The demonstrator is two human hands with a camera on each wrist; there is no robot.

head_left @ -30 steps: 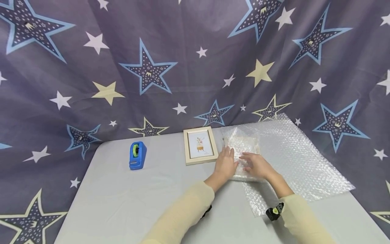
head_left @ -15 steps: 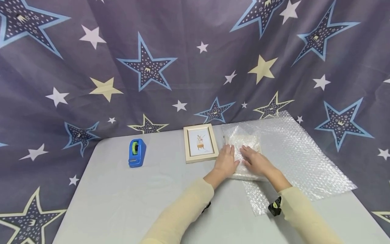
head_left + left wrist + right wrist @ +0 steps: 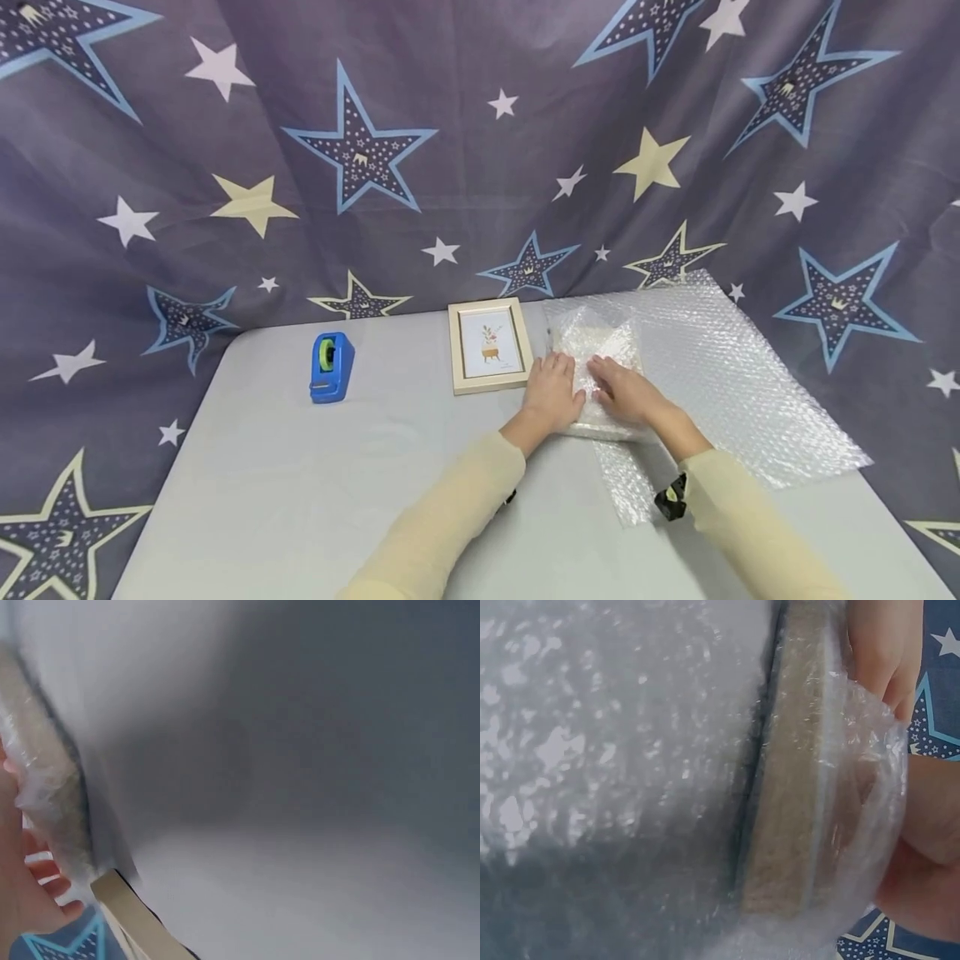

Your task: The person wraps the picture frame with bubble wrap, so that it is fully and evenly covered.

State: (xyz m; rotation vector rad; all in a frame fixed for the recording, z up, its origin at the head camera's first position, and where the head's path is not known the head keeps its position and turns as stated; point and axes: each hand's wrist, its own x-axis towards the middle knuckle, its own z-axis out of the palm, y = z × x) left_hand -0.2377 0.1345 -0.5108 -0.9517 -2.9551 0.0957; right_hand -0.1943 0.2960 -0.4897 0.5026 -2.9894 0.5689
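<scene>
A flat, frame-like object [image 3: 600, 337] lies under clear bubble wrap on the right part of the table; its pale wooden edge [image 3: 784, 772] shows through the film in the right wrist view. My left hand [image 3: 551, 393] rests on its left side with the fingers extended. On top of it, my right hand [image 3: 628, 393] presses the wrap with slightly bent fingers. Whether the right fingertips pinch any film cannot be told. Just left of the left hand lies an unwrapped picture frame [image 3: 454, 350], cream-edged with a plant picture.
A blue tape dispenser [image 3: 332, 368] with green tape stands on the left of the white table [image 3: 315, 492]. The bubble wrap sheet [image 3: 735, 392] spreads to the right, and a strip [image 3: 626, 483] sticks out toward the front. A star-patterned curtain [image 3: 450, 125] hangs behind.
My right hand has come down onto the wrapped object, its raised fingers now lying lower on the film. My left hand stays in place. The head view has tilted slightly downward.
</scene>
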